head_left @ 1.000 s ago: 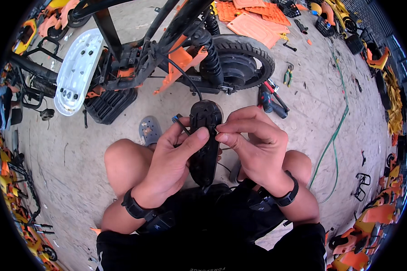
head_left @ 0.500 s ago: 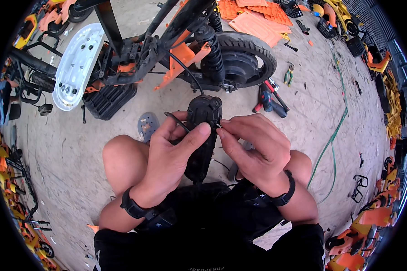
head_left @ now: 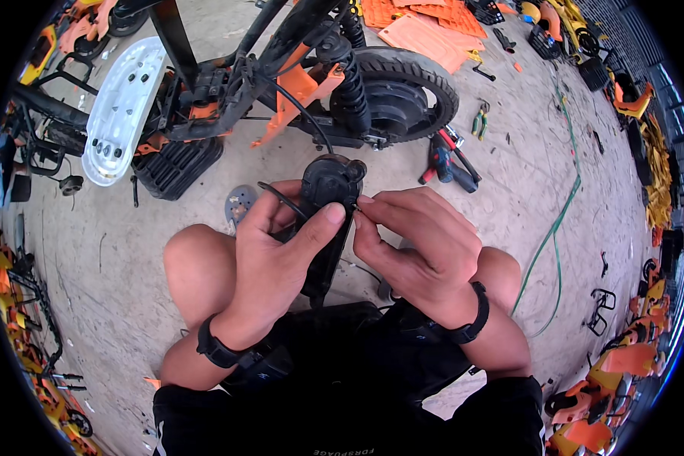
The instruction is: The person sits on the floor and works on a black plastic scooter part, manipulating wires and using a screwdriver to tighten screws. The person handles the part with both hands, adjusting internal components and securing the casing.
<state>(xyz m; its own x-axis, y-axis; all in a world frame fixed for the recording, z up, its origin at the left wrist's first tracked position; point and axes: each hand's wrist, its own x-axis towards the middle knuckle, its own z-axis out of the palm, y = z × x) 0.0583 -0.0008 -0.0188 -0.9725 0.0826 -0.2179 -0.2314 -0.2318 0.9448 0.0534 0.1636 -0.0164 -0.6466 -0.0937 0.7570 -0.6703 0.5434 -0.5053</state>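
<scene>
A long black housing [head_left: 330,181] with a rounded upper end stands between my knees, tilted toward me. My left hand [head_left: 275,262] grips it from the left, thumb across its front face and fingers behind. One black cable [head_left: 309,118] runs from its upper end toward the electric bike [head_left: 281,53]; a shorter loose cable [head_left: 278,196] sticks out past my left fingers. At the housing's right edge, my right hand [head_left: 427,242] pinches thumb and forefinger together on something tiny, mostly hidden by the fingertips.
Beyond the housing are the bike's rear wheel [head_left: 410,95] and a white footboard [head_left: 125,110]. A cordless drill [head_left: 441,161] and green-handled pliers [head_left: 479,121] lie on the concrete at right. A green hose [head_left: 561,228] trails farther right. Orange panels [head_left: 425,38] are piled at the back.
Both hands and the housing have shifted slightly left in the view, as has the whole scene. A small metal piece at my right fingertips is now more covered. Both grips are kept.
</scene>
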